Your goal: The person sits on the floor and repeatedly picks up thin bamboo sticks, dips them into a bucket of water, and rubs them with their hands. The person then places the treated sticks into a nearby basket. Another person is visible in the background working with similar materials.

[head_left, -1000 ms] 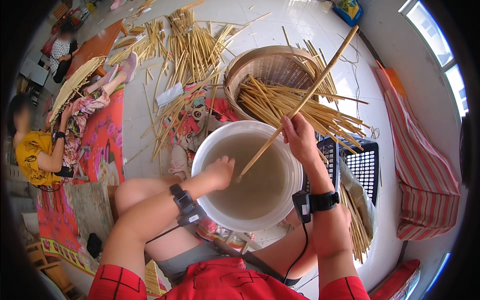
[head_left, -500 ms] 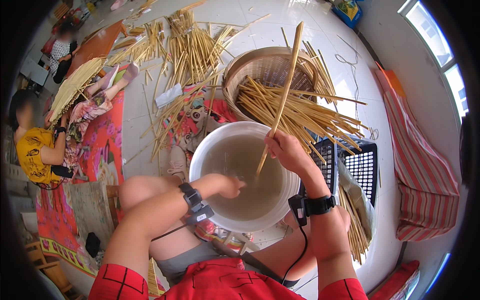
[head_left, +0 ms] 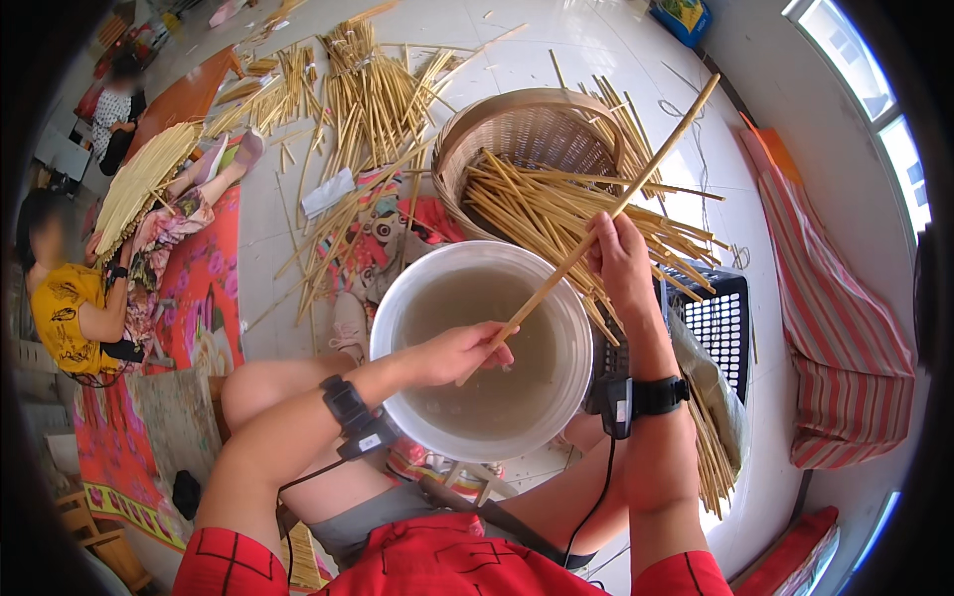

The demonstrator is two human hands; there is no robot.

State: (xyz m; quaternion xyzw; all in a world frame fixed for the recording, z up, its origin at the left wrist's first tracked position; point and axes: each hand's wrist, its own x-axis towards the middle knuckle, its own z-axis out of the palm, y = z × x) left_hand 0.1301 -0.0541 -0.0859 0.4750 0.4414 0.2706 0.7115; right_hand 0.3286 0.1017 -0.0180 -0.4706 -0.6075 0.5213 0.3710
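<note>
A long bamboo stick (head_left: 596, 233) slants across mid-frame over the white water bucket (head_left: 388, 328): right hand (head_left: 621, 263) gripping its middle, left hand (head_left: 459, 350) pinching its low end. Woven basket (head_left: 477, 134) above holds many sticks waiting.

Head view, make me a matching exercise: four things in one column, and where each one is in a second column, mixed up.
Things:
1. stick
2. bucket
3. basket
4. crate

Places:
A. beyond the bucket, sticks lying across its rim
B. right of the right forearm
C. held in both hands over the water
D. between the knees, holding cloudy water

Pairs: 1-C, 2-D, 3-A, 4-B
</note>
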